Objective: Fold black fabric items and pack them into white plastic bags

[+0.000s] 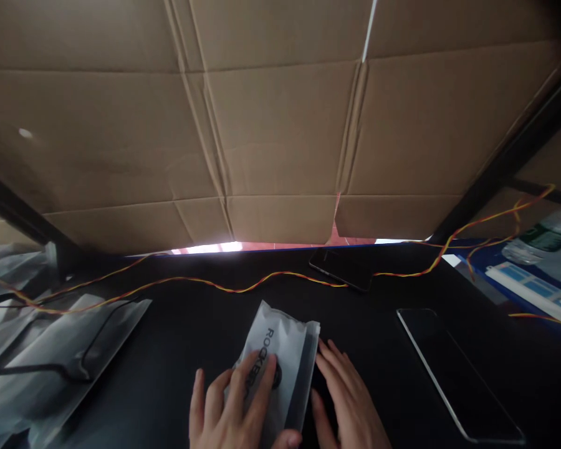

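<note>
A frosted plastic pouch (pixel 285 340) with dark printed lettering and a dark item inside lies on the black tabletop (pixel 191 349) near the front edge. My left hand (pixel 229 408) rests flat on the pouch's lower left part, fingers spread over the lettering. My right hand (pixel 348 396) lies against the pouch's right edge, fingers straight and together, touching the table beside it. Neither hand closes around anything.
A stack of frosted bags (pixel 60 355) lies at left. A dark phone (pixel 341 268) sits at the back, a black glossy slab (pixel 458 374) at right. Red-yellow twisted wire (pixel 243 288) runs across the table. Cardboard sheets (pixel 271 125) wall the back. Bottle and packets (pixel 542 262) lie far right.
</note>
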`<state>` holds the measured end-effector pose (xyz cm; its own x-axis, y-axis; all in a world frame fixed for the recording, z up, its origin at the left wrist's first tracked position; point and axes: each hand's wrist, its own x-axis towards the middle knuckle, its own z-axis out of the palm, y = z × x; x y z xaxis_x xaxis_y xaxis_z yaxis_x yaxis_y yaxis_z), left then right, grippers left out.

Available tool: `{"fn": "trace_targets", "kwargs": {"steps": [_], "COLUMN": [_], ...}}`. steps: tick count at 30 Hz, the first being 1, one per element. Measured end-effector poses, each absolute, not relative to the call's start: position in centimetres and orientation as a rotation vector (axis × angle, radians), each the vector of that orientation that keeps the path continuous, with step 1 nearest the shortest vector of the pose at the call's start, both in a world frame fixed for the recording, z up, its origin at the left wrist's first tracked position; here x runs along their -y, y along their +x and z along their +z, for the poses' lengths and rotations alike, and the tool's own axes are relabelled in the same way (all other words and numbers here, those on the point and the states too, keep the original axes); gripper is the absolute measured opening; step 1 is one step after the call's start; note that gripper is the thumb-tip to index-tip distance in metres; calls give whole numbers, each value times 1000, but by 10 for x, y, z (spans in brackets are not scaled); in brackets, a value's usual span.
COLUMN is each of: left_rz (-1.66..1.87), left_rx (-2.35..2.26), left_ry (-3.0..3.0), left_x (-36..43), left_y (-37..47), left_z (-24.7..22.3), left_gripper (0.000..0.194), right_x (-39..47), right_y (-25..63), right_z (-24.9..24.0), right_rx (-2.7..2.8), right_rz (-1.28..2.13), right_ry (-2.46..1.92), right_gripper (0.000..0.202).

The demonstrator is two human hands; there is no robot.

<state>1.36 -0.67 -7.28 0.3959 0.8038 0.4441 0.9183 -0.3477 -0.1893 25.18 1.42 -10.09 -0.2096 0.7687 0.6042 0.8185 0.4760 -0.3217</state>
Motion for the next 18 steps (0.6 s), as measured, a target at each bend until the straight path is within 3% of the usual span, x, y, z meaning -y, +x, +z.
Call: {"fn": "trace_targets", "kwargs": {"steps": [6,11,15,18], "left_rz": [-481,-463,-453,-474], "left_rx": [1240,1337,1296,1317], "left_ry": [-2431,-2538,-2575,-2545], "left_x": [-17,-28,-38,-36], "left_y": [21,40,59,65], "left_z": [-46,-25,-29,-40], "left_gripper": [64,40,65,71], "right_x": [-17,-29,-47,-63], "right_y": [257,261,260,257], "right_z": [-94,-74,-52,-42], "right_rx": [1950,2044,1935,1872], "right_rz": [-43,52,363,484], "right_ry": [-1326,-1427,-1594,-1685], "right_gripper": [61,59,43,35]}}
